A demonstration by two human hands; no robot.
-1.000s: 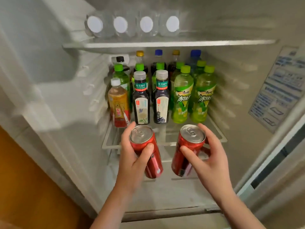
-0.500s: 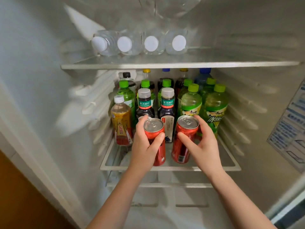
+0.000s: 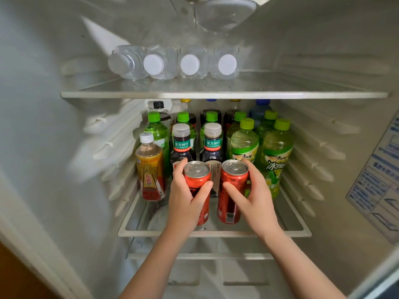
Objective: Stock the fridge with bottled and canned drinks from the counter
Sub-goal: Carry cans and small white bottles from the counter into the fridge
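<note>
Head view showed both hands inside the fridge (image 3: 54,126). The left hand (image 3: 185,203) gripped a red can (image 3: 197,180), fingers and thumb curled round its body; the right hand (image 3: 257,201) gripped a second red can (image 3: 232,190) likewise. Both cans stood upright, close together, at the front of the middle shelf (image 3: 216,233), directly before two dark tea bottles (image 3: 181,145). Whether their bases rested on the shelf could not be determined. A yellow-labelled bottle (image 3: 150,169) stood to the left, green bottles (image 3: 276,156) to the right. Four water bottles (image 3: 190,64) lay on the upper shelf (image 3: 216,95).
</note>
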